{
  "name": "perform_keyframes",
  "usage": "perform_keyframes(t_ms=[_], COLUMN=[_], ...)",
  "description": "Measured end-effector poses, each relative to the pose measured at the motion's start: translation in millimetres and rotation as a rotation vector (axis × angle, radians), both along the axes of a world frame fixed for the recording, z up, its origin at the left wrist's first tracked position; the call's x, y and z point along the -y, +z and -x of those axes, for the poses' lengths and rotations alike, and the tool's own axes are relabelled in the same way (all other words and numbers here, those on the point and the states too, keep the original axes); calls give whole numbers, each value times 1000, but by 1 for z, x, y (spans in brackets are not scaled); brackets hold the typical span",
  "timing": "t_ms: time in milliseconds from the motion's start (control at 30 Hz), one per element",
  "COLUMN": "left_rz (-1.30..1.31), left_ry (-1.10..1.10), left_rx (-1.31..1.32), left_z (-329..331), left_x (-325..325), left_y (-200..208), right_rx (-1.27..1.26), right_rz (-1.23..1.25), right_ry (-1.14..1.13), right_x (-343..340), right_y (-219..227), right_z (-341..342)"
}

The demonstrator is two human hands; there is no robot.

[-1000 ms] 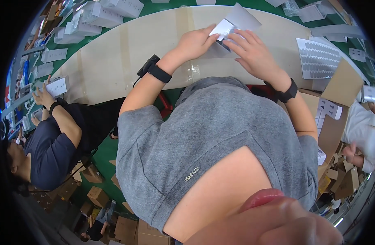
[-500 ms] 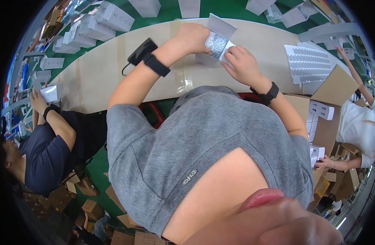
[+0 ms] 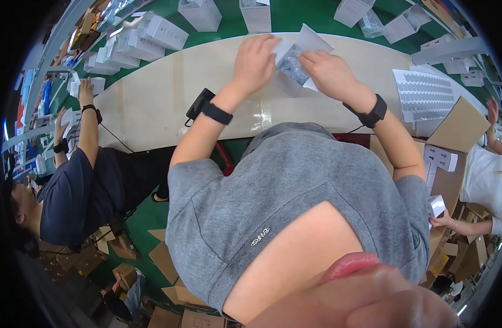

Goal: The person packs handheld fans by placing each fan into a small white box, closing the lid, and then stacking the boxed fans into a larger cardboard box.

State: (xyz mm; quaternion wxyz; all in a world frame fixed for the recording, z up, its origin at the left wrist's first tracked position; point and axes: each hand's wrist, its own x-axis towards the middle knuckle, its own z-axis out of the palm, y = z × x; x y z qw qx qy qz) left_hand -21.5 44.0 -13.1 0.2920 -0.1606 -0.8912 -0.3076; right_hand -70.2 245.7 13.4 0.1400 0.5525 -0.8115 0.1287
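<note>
An open white cardboard box [image 3: 313, 38] stands on the table in front of me, its lid flap raised at the far side. Clear bubble wrap [image 3: 292, 63] fills it; what is wrapped inside cannot be made out. My left hand [image 3: 255, 63] is at the box's left side, its fingers closed at the left flap. From the right, my right hand [image 3: 333, 75] reaches over the box's edge with bent fingers, their tips pressed to the bubble wrap. Both wrists wear black bands, and a small black device [image 3: 200, 103] is beside the left one.
Several white boxes [image 3: 200, 15] line the green surface beyond the pale table [image 3: 152, 98]. A white slotted sheet [image 3: 424, 95] lies at the right, near an open brown carton [image 3: 453, 127] with white boxes. Co-workers [image 3: 70, 191] are at both sides, one handling a small white box [image 3: 436, 206].
My right hand has moved from the box's right flap onto the bubble wrap. My left hand has shifted back to the left flap. The left co-worker's arms have reached farther forward.
</note>
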Motion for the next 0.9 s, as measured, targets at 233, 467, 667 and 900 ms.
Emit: perform_keyframes(t_ms=[233,467,667,900], left_rz=[-20,-80,67,247], left_ry=[-117,35,71,-234], left_rx=[-79,29,31,-176], left_z=[-8,-14,-15,-22], left_x=[-49,-55,-46,-36], left_y=[14,5,9,10], right_rx=[29,13,-23,237], right_rz=[-41,-73,114,51], right_ry=[-72,-89,124,110], right_x=[-2,1,-17,-22], right_y=[8,3,21,33], right_z=[2,11,6,-21])
